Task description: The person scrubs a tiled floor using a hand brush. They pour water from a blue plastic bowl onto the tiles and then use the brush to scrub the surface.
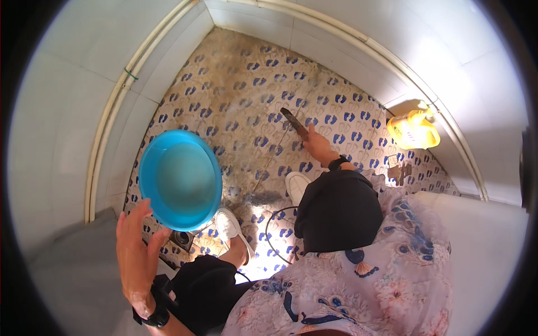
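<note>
My right hand (pixel 320 147) is closed around the near end of a narrow, dark brown brush (pixel 293 121). The brush points away to the upper left, low over or against the tiled floor (pixel 246 120), which is printed with blue footprints; whether it touches cannot be told. On the left stands a round light-blue basin (pixel 188 179) with cloudy water in it. My left hand (pixel 137 241) is raised beside the basin's near-left rim, fingers apart and holding nothing. Its fingertips overlap the rim in the picture, and contact cannot be told.
A yellow jug-like bottle (pixel 413 130) stands against the right wall. Pipes (pixel 386 51) run along the bottoms of the walls. A floor drain (pixel 182 239) sits below the basin. A thin black cable (pixel 267 234) loops between my white shoes (pixel 227 225). Brown staining darkens the far corner.
</note>
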The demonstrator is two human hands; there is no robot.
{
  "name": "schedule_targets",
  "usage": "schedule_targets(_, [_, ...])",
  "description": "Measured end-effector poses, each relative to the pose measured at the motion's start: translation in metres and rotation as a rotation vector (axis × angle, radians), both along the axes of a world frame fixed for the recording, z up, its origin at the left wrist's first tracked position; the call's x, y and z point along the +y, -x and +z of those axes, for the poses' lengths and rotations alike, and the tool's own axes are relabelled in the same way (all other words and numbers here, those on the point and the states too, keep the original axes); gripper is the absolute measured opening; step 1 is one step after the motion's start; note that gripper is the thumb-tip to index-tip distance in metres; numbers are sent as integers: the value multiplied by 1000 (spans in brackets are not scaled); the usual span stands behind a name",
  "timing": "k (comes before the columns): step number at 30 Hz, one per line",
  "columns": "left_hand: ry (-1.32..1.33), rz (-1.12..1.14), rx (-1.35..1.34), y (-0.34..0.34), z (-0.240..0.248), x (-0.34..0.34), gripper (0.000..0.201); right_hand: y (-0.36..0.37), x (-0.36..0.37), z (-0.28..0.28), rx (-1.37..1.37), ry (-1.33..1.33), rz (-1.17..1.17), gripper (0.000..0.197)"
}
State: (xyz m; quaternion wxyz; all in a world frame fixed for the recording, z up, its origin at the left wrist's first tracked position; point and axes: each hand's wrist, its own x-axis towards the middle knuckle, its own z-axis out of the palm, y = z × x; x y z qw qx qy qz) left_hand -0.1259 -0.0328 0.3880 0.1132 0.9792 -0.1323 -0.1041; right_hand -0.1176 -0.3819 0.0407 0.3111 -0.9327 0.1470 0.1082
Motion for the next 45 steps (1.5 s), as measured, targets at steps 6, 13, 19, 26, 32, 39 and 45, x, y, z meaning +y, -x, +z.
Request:
schedule_targets(6, [101,4,-27,-6,-2,2,44,0,-60,13,-110,193,77,26])
schedule_targets(13, [251,-109,-72,-7,-17,11,43,-26,-100,140,-120,295,201,27])
schedule_targets(19, [288,-130,-102,8,-35,20,41,-27,-101,219,-132,323,243,46])
schedule_targets(26, [310,-171,-211,29,-87,42,41,24,-64,291,-304,572,189,43])
schedule_targets(32, [323,-100,-200,29,-109,41,42,43,-62,367,-872,951,194,35])
schedule_targets(39, [342,-131,-224,16,-107,38,41,35,-106,349,-954,949,129,34])
schedule_targets(45, [326,-96,-195,29,-84,29,42,11,-21,358,-893,713,247,38])
